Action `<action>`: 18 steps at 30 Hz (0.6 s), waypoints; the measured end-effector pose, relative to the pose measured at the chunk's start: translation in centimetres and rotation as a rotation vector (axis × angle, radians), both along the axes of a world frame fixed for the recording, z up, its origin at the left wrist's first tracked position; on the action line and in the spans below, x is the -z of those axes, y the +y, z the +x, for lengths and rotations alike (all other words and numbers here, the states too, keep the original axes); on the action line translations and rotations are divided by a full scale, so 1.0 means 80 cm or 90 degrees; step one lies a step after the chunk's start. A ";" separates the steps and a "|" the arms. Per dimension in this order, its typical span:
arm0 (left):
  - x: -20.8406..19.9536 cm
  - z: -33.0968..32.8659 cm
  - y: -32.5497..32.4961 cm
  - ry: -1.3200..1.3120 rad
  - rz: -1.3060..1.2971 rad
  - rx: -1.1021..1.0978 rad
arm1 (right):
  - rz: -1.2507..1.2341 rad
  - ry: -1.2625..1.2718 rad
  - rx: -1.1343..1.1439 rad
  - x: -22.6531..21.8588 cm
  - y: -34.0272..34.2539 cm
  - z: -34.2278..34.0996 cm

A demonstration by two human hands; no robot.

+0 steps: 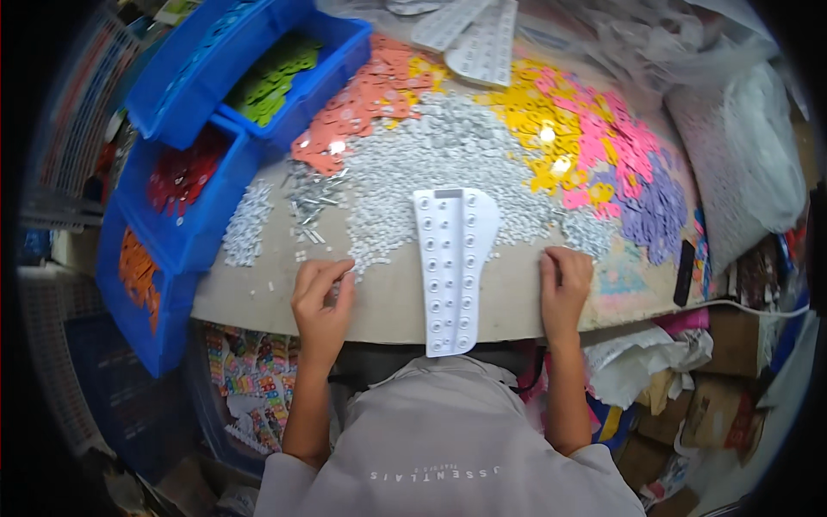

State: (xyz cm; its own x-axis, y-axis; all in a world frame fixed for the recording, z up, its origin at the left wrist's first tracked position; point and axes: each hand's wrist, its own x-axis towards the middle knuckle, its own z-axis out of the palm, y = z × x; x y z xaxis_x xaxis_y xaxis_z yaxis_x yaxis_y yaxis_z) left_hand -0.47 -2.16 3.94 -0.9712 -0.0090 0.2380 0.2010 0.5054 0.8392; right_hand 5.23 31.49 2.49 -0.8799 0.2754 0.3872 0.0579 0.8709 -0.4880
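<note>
A white plastic holder (467, 267) with rows of round sockets lies lengthwise before me, its near end overhanging the table edge. To its left, my left hand (323, 302) rests at the near rim of a wide heap of small whitish-silver pieces (431, 155). Its thumb and forefinger are drawn together; anything between them is too small to make out. On the other side, my right hand (565, 289) is closed too, fingertips beside a small pile of shiny clear-silver bits (589, 231). Whatever it may pinch is hidden. Neither hand touches the holder.
Flat coral (362, 95), yellow (538, 129), pink (616, 129) and purple pieces (648, 211) ring the heap. Blue bins (194, 202) with green, red and orange pieces stand left. Metal pins (310, 207) lie nearby. More white holders (482, 47) lie behind; a plastic sack (724, 155) stands right.
</note>
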 end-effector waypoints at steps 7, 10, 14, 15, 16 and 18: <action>-0.001 0.012 0.019 -0.036 0.037 0.022 | 0.078 0.059 0.112 -0.008 0.022 -0.015; -0.001 0.011 0.023 -0.025 0.053 0.030 | 0.083 0.062 0.062 -0.015 0.025 -0.032; -0.012 0.004 0.037 -0.003 0.087 0.065 | 0.115 -0.002 0.030 -0.015 0.013 -0.051; -0.014 0.002 0.039 0.012 0.081 0.080 | 0.126 -0.019 0.040 -0.009 0.012 -0.053; -0.016 0.001 0.040 0.011 0.079 0.074 | 0.136 -0.035 0.046 -0.005 0.011 -0.055; -0.019 -0.004 0.044 0.024 0.093 0.103 | 0.126 -0.042 0.052 -0.005 0.010 -0.056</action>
State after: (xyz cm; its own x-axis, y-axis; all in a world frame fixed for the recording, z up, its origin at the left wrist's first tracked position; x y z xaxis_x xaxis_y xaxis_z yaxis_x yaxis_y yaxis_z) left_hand -0.79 1.37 5.46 -0.9534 0.1085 0.2814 0.3016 0.3372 0.8918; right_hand 0.78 32.31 2.92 -0.8833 0.2708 0.3828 0.1577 0.9404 -0.3013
